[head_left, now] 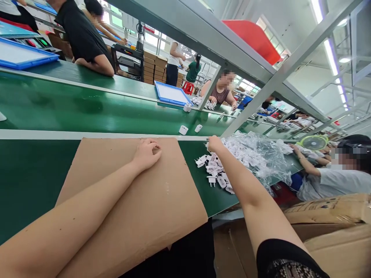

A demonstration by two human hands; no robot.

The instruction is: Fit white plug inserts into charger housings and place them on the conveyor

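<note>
My left hand [147, 153] rests on a flat brown cardboard sheet [165, 193] near its far edge. Its fingers curve loosely, with a gap between thumb and fingers and nothing visible in it. Stretched out to the right, my right hand [215, 144] is closed at the far side of a heap of white plug-in chargers [213, 168]. Its fingertips point away from me, and what they hold, if anything, is too small to make out. Beside that hand, clear plastic bags [257, 150] cover more white pieces.
Beyond the sheet runs a green conveyor belt [116, 112] carrying a few white chargers [183, 130]. Blue-rimmed trays [172, 93] sit across it. A slanted metal post [249, 106] rises ahead. Cardboard boxes [333, 239] stand at right, near a seated co-worker [333, 181].
</note>
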